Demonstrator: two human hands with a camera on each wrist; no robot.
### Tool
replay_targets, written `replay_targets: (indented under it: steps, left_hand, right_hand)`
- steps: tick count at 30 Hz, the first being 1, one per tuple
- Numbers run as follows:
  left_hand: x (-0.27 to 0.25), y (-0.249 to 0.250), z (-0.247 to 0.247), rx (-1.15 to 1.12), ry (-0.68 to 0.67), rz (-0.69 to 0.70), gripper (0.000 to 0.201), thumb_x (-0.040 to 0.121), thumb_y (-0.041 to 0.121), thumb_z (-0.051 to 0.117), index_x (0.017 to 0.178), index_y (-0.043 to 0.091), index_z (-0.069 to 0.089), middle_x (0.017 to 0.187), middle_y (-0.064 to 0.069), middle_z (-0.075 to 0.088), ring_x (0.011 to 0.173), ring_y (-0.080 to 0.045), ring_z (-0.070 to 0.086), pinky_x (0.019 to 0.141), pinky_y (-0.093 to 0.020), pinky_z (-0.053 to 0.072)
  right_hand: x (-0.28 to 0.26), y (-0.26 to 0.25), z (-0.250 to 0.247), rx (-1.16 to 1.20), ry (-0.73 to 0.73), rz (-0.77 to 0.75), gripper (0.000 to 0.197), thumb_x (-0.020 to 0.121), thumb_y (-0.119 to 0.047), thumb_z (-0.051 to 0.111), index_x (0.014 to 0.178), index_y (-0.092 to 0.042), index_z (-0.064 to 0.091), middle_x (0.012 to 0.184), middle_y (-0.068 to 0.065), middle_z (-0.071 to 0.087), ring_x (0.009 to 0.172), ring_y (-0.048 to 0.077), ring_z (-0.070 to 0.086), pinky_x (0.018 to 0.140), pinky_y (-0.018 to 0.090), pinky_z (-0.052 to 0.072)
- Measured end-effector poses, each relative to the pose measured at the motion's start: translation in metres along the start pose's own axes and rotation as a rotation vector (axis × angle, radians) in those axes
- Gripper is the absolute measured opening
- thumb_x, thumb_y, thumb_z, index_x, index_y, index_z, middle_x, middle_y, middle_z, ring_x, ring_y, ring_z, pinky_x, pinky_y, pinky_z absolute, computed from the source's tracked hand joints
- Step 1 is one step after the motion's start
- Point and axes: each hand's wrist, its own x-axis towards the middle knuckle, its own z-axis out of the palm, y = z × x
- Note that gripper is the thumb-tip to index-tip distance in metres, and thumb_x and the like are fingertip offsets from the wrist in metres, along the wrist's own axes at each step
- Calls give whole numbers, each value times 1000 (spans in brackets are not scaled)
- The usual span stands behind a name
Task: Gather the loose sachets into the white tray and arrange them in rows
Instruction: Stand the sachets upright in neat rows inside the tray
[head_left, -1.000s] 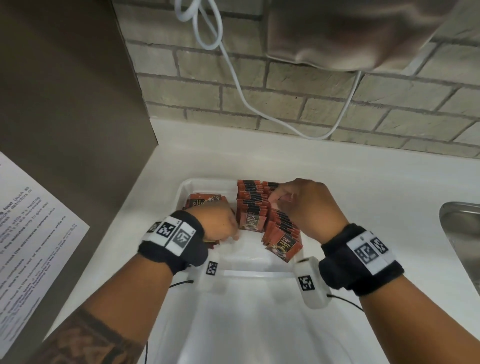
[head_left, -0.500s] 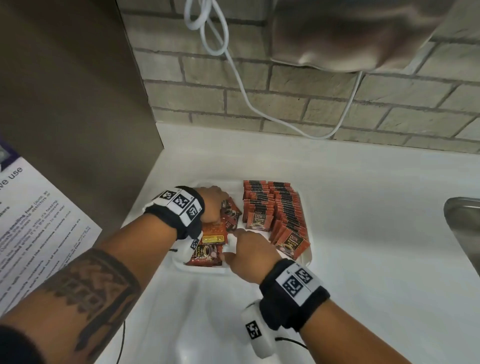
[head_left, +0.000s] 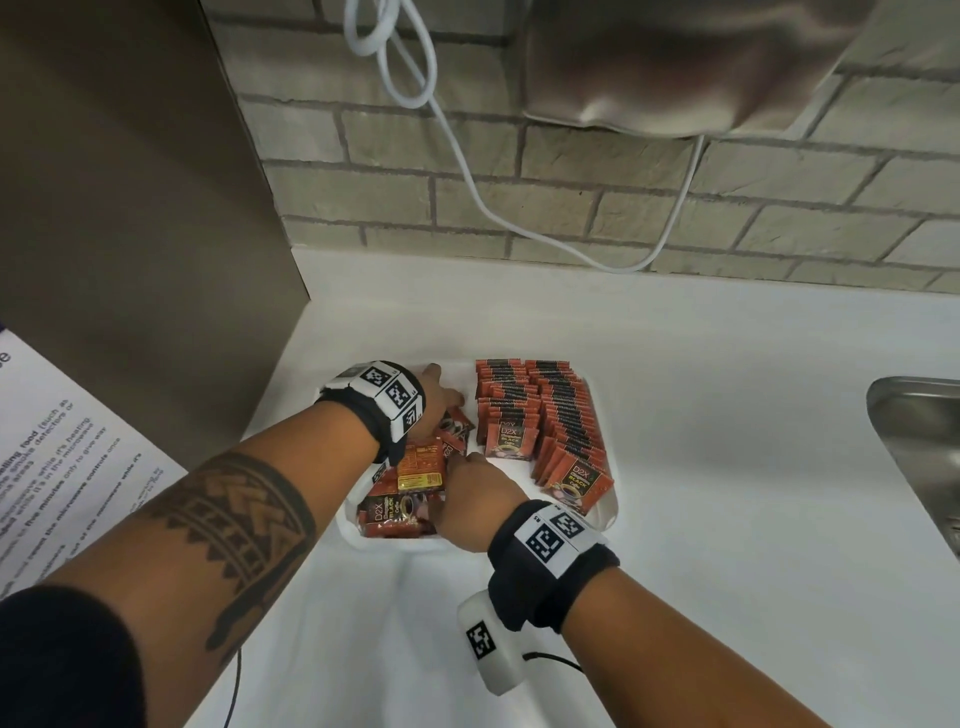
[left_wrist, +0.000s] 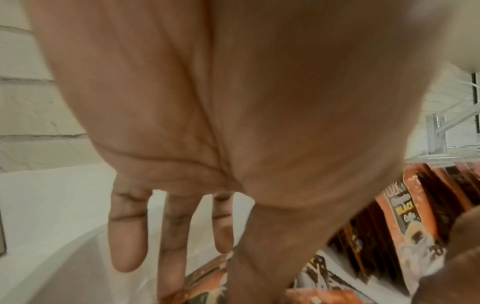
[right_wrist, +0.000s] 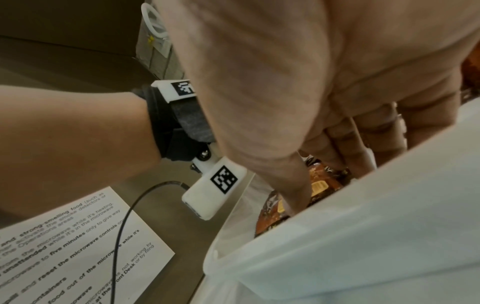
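A white counter (head_left: 701, 415) runs under a brick wall (head_left: 571, 171), with a brown cabinet side (head_left: 130, 182) on the left carrying a printed notice (head_left: 62, 467), and the steel rim of a sink (head_left: 919, 441) at the right edge. A white cable (head_left: 467, 171) droops across the bricks.

In the middle sits the white tray (head_left: 608, 512), its long axis running away from the person toward the wall. On its right half stand two rows of sachets (head_left: 561, 421), red-orange packets stacked face to face; both rows run along the tray's length, printed fronts facing the person, the right-hand row reaching nearer the front edge. On the left half, a loose pile of sachets (head_left: 410, 488) lies flat and jumbled, pointing every which way, one with its yellow back panel showing.

Left hand (head_left: 436, 400) reaches over the far left corner of the tray; the left wrist view shows its fingers (left_wrist: 127, 236) straight and spread above the loose packets, gripping nothing. Right hand (head_left: 467, 499) is down on the near side of the pile, knuckles up, fingers (right_wrist: 335, 144) curled down among the loose packets in the right wrist view. Whether it actually has one pinched, I cannot tell.
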Motion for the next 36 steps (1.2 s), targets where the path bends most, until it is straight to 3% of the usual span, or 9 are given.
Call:
replay_targets:
  steps: [6,11,18,21,26,28,30,33,36]
  left_hand:
    - [-1,-7,-1,-3,18,5,58,92,9,67,143,14,40,141,-13,40,111,-32,60,75,-35,47]
    - [9,-13,3,-46,34,26,85,88,12,73,158,23,26,143,-11,49,118,-30,60,80,-33,51]
    - [10,-17,2,14,-35,27,51,82,29,80,129,15,63,128,-13,61,92,-22,58,60,-25,39]
    - [13,-19,1,-6,-60,40,43,80,26,82,117,10,67,116,-10,66,88,-21,56,54,-25,36]
    - [9,-18,-4,-68,-54,36,50,85,23,79,129,15,58,124,-6,61,110,-23,60,73,-26,40]
    - [13,-20,-3,-56,-91,33,39,85,30,78,119,15,65,109,-4,59,94,-20,58,63,-24,40]
    - [13,-21,-4,-59,-114,35,47,86,36,77,123,9,68,104,-3,59,88,-17,52,53,-21,35]
    - [7,-23,-13,-84,-87,34,48,87,32,77,128,11,66,121,-5,66,92,-14,52,52,-19,34]
    - [1,-26,-18,-95,-62,45,45,88,28,77,128,14,64,122,0,65,93,-13,53,54,-20,38]
  right_hand:
    - [0,4,-4,6,-5,-34,47,97,-29,53,138,-8,44,134,14,49,120,29,54,100,36,44]
    - [2,6,-4,-11,-4,-58,41,97,-22,50,135,-7,47,132,15,52,121,28,51,100,34,44]
    - [6,9,-2,20,-13,-67,45,96,-21,53,139,-11,45,136,14,49,119,28,54,100,34,44]
    - [7,10,-1,29,-17,-59,46,97,-25,53,139,-12,44,136,13,49,119,28,54,101,35,45]
    - [11,9,2,2,-15,-68,46,94,-27,54,138,-15,46,137,12,51,120,27,54,103,38,47]
    - [11,9,3,4,-7,-67,47,94,-26,55,138,-15,46,138,12,49,118,28,56,101,38,47]
    - [11,11,4,1,7,-70,47,93,-25,57,138,-14,46,139,11,47,117,29,57,100,38,48]
    - [11,13,3,3,2,-93,50,94,-25,57,140,-14,44,141,11,47,121,29,55,102,38,45]
    - [10,13,1,20,-7,-104,53,94,-25,58,143,-15,41,143,10,45,124,28,53,103,37,43]
